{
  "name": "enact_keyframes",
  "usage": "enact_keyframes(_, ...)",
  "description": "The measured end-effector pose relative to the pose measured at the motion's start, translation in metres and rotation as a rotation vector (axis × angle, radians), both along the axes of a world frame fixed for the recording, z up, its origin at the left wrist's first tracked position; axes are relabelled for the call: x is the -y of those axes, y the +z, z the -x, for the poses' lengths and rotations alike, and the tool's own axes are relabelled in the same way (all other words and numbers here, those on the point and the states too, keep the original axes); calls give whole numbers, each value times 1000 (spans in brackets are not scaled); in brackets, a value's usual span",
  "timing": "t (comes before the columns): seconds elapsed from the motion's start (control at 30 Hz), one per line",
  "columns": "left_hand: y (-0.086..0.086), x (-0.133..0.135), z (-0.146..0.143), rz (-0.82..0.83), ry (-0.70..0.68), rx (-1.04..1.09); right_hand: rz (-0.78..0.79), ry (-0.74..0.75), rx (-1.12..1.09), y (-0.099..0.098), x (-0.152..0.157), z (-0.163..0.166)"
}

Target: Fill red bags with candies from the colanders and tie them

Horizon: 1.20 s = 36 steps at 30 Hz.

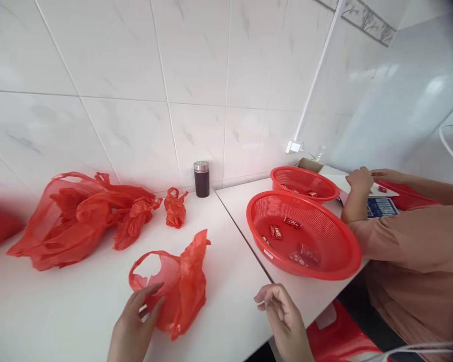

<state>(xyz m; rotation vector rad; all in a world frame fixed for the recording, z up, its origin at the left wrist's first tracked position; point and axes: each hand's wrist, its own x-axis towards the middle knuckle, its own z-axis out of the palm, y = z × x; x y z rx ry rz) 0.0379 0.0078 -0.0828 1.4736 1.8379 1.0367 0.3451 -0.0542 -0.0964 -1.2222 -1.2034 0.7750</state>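
Note:
My left hand (138, 317) is at the near left side of a red plastic bag (186, 286), touching it, with thumb and forefinger spread apart. The bag stands crumpled on the white table, one handle loop facing left. My right hand (283, 317) hovers at the table's front edge, its fingers loosely curled with gaps between them and no object showing. Just beyond it sits a large red plastic basket (256, 236) with several small red-wrapped packets (275, 232) on its bottom.
A second red basket (275, 173) stands behind the first. Further left are a small tied red bag (175, 208) and a large heap of red bags (75, 226). A dark jar (202, 180) stands by the wall. At right, a co-worker (411, 251) handles things over a white tray.

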Motion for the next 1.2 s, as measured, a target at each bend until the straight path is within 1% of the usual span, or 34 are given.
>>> enact_keyframes(0.1,-9,13,-1,-68,45,-92,-16,41,59,19,7,4)
enact_keyframes(0.2,-16,20,4,-97,40,-205,47,154,182,33,4,23)
enact_keyframes(0.3,-22,22,9,-212,32,-423,144,255,253,37,-2,47)
enact_keyframes(0.37,-29,22,6,-313,21,-571,186,331,238,37,-7,63)
enact_keyframes(0.4,-33,22,2,-351,-9,-618,197,371,221,36,-11,70)
enact_keyframes(0.47,-45,24,-10,-383,-113,-630,199,437,184,33,-18,83)
enact_keyframes(0.53,-58,26,-25,-378,-227,-553,179,463,161,28,-26,92)
enact_keyframes(0.57,-63,27,-31,-364,-261,-502,166,464,150,24,-29,95)
enact_keyframes(0.63,-69,29,-40,-315,-264,-408,141,451,74,18,-36,95)
enact_keyframes(0.7,-66,29,-42,-255,-212,-341,113,420,-107,13,-44,88)
enact_keyframes(0.77,-55,27,-36,-187,-187,-320,117,358,-327,9,-55,73)
enact_keyframes(0.83,-41,24,-28,-121,-222,-348,166,245,-480,7,-69,55)
enact_keyframes(0.9,-30,22,-19,-102,-251,-390,211,132,-533,8,-81,38)
enact_keyframes(0.97,-22,21,-12,-130,-251,-425,185,34,-485,14,-85,29)
enact_keyframes(1.0,-20,21,-9,-148,-255,-443,134,-24,-414,20,-82,28)
enact_keyframes(1.07,-16,21,-7,-152,-289,-483,-48,-129,-210,36,-64,35)
enact_keyframes(1.1,-14,21,-8,-140,-311,-506,-170,-146,-102,46,-52,42)
enact_keyframes(1.13,-12,22,-10,-124,-327,-535,-301,-98,-9,55,-38,51)
enact_keyframes(1.17,-11,22,-13,-107,-333,-572,-407,71,68,64,-25,62)
enact_keyframes(1.2,-8,23,-18,-93,-335,-612,-471,247,150,72,-15,75)
